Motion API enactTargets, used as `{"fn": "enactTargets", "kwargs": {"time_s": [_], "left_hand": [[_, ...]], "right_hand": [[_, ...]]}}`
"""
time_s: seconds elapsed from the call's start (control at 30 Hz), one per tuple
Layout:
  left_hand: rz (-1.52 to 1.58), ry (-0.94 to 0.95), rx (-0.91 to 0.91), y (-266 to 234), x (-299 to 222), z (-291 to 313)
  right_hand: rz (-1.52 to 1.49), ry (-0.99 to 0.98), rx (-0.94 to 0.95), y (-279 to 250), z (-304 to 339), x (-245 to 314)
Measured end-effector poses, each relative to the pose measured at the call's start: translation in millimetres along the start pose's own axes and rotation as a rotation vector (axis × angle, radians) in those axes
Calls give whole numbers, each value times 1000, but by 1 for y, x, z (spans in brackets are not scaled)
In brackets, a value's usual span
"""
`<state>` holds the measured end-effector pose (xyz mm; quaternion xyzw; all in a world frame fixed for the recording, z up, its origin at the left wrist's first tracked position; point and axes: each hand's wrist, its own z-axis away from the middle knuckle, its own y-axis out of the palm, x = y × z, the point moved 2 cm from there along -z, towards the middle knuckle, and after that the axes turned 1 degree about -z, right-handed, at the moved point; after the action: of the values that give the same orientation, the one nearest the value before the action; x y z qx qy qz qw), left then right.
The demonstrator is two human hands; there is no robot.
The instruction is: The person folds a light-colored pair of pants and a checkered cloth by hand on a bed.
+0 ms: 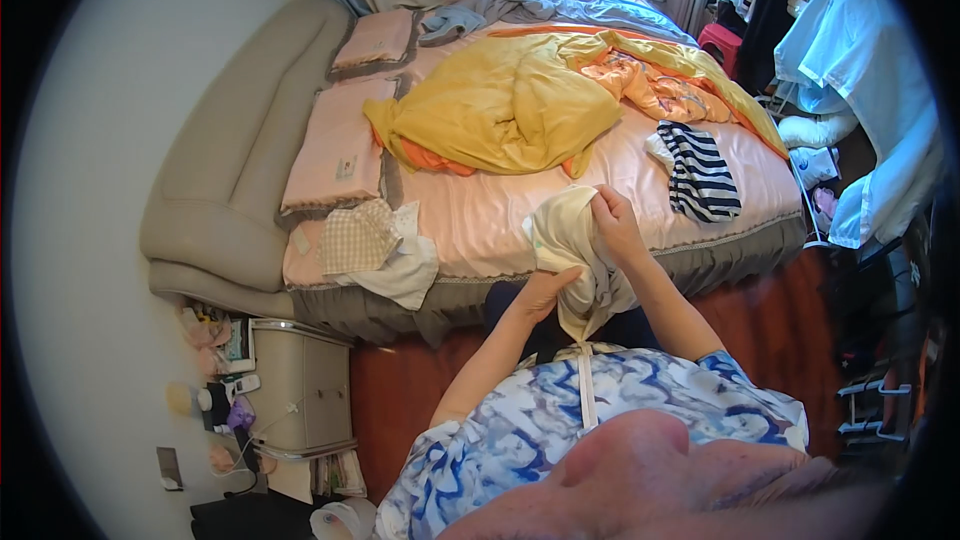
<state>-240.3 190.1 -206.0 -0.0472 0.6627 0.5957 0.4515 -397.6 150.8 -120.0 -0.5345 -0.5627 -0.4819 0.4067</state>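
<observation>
A cream-white cloth garment (572,225) hangs bunched between my two hands, just off the near edge of the bed. My left hand (548,293) grips its lower left part, thumb on top. Higher up on the right, my right hand (618,225) pinches its upper edge. The cloth's lower end narrows down in front of my body; its exact kind I cannot make out. Beyond my right hand, a black-and-white striped garment (703,175) lies on the pink bed sheet (480,225). To the left, a beige checked cloth (360,237) rests over a white cloth (408,275) at the bed's edge.
A yellow quilt (500,105) with orange lining is heaped mid-bed. Pink pillows (335,150) lie by the beige headboard (245,130). A cluttered nightstand (300,390) stands at left. White clothes (850,50) hang at right, beside a wire rack (875,405).
</observation>
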Motion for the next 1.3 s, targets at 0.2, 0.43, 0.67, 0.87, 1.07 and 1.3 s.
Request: {"fn": "enactTargets", "kwargs": {"time_s": [0.2,0.43,0.67,0.87,1.07,1.3], "left_hand": [[392,34,5,0,-48,15],[410,136,41,11,-90,36],[357,155,-42,-4,-116,35],[0,89,-160,-44,-109,18],[-619,575,-778,-81,-134,2],[-949,550,-158,15,-68,-1]], "right_hand": [[68,7,373,16,-1,35],[36,284,680,28,31,-35],[-343,261,291,11,-8,40],[-868,95,118,-19,-29,89],[-979,62,82,-13,-39,102],[-707,174,45,26,-28,63]]}}
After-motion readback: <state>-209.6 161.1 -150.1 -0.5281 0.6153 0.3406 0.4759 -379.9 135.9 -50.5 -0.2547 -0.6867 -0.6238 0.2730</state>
